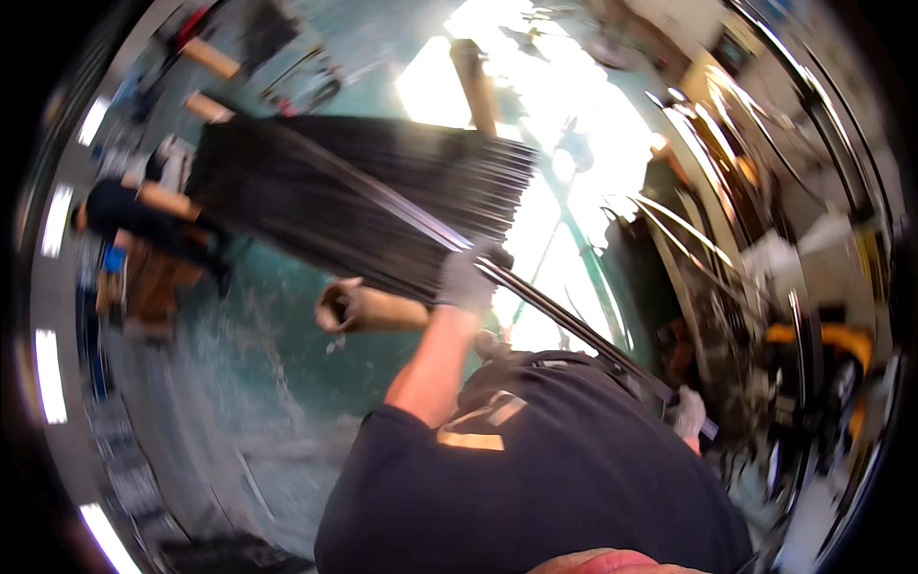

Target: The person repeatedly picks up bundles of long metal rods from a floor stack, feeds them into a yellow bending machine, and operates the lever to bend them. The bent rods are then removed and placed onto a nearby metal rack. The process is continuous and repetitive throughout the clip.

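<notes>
Head view, looking down past my dark shirt (pixel 555 469): nearest to me, my right hand (pixel 687 413), in a grey glove, is closed around the near end of a long thin metal rod (pixel 564 320), low at my right side. Further up the same rod, my left hand (pixel 469 279), also gloved, is wrapped around it where it leaves the big bundle of dark rods (pixel 363 191). The bundle rests across a cardboard tube (pixel 368 308) just beside my left hand, with more wooden supports (pixel 210 59) beyond it at the far end. To do this well, I judge I should keep both grips firm, hold the rod in line with the others so it does not snag its neighbours, and keep the long end from whipping toward the curved metal strips (pixel 688 230) on my right. Beyond the bundle, another person in a dark top (pixel 129 212) crouches at the left over the green floor (pixel 277 354). Near them sits something brown, perhaps a box (pixel 153 282), though the blur keeps me from telling what it holds. Glare whitens the far floor.
</notes>
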The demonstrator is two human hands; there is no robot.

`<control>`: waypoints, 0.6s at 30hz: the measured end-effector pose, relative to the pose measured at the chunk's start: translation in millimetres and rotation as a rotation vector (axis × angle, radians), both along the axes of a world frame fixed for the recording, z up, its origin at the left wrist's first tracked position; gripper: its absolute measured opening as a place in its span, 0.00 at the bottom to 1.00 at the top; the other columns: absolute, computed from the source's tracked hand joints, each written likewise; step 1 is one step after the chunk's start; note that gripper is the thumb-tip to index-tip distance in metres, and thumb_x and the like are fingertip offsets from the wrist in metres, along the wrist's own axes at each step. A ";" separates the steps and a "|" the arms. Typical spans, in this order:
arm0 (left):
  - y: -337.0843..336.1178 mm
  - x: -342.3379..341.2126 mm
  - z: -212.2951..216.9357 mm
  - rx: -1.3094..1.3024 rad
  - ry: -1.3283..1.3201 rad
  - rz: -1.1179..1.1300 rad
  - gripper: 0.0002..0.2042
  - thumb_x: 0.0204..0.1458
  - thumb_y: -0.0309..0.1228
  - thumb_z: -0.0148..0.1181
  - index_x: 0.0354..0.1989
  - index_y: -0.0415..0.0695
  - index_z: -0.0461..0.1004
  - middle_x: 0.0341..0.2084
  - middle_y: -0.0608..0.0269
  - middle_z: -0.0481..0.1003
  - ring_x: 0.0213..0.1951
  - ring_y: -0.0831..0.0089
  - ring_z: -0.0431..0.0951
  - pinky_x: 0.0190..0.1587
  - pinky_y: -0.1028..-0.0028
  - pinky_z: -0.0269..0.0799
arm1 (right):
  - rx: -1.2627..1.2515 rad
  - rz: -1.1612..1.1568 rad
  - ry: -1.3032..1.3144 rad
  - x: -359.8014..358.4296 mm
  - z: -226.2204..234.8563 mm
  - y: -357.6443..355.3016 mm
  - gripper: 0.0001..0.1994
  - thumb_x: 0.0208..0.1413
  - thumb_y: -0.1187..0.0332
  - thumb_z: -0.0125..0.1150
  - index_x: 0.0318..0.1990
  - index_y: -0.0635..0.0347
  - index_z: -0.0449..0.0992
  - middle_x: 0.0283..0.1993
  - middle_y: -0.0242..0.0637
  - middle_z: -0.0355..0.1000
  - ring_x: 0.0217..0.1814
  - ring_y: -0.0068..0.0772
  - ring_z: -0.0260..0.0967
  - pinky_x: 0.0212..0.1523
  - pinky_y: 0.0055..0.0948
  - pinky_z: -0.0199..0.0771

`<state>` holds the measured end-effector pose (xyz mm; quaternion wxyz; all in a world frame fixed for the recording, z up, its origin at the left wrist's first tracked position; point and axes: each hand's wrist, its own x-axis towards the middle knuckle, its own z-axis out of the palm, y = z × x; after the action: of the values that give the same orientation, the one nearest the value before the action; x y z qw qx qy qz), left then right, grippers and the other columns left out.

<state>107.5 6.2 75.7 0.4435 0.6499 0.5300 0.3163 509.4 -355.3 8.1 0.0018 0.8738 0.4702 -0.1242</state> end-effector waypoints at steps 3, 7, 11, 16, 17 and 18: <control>40.0 4.6 37.3 -0.613 -1.309 0.341 0.04 0.62 0.25 0.58 0.37 0.37 0.73 0.28 0.60 0.73 0.33 0.66 0.74 0.46 0.64 0.75 | 0.025 -0.130 -0.106 63.5 -3.9 -52.4 0.03 0.48 0.74 0.56 0.31 0.61 0.74 0.39 0.53 0.74 0.50 0.61 0.70 0.52 0.53 0.70; 31.9 77.7 73.8 -0.612 -1.240 0.127 0.07 0.65 0.28 0.56 0.47 0.40 0.72 0.31 0.61 0.74 0.35 0.67 0.73 0.50 0.61 0.74 | 0.270 -1.019 -0.356 100.5 -25.5 -118.1 0.12 0.47 0.75 0.61 0.42 0.63 0.76 0.49 0.53 0.75 0.57 0.56 0.71 0.55 0.48 0.71; -4.3 190.8 78.2 -0.659 -1.225 -0.042 0.08 0.65 0.29 0.57 0.50 0.43 0.71 0.33 0.61 0.76 0.37 0.66 0.74 0.52 0.58 0.74 | 1.495 -1.511 1.366 111.5 -45.5 -115.2 0.17 0.50 0.75 0.60 0.49 0.70 0.75 0.52 0.53 0.75 0.58 0.53 0.72 0.64 0.48 0.70; -33.3 290.9 72.7 -0.788 -1.129 -0.375 0.11 0.65 0.28 0.57 0.54 0.42 0.72 0.38 0.57 0.77 0.45 0.57 0.78 0.64 0.47 0.68 | 1.930 -1.403 1.766 94.8 17.1 -29.1 0.06 0.62 0.76 0.57 0.44 0.69 0.75 0.45 0.46 0.76 0.48 0.47 0.75 0.60 0.47 0.76; -30.4 304.4 77.7 -0.826 -1.132 -0.450 0.11 0.65 0.28 0.56 0.54 0.42 0.72 0.40 0.56 0.77 0.47 0.56 0.77 0.66 0.46 0.66 | 1.983 -1.446 1.689 102.9 14.2 -30.1 0.05 0.64 0.76 0.57 0.43 0.68 0.76 0.45 0.45 0.76 0.48 0.46 0.75 0.59 0.46 0.77; -23.9 315.4 86.5 -0.864 -1.133 -0.525 0.12 0.66 0.29 0.55 0.55 0.41 0.72 0.41 0.55 0.77 0.49 0.54 0.77 0.67 0.44 0.63 | 2.013 -1.448 1.611 112.0 15.2 -37.8 0.05 0.64 0.76 0.57 0.43 0.68 0.76 0.44 0.45 0.76 0.48 0.46 0.75 0.59 0.45 0.77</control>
<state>422.9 -17.8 162.2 0.9237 0.2613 0.1261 0.2500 621.5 -393.1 23.3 -0.9077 0.2435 -0.2978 -0.1674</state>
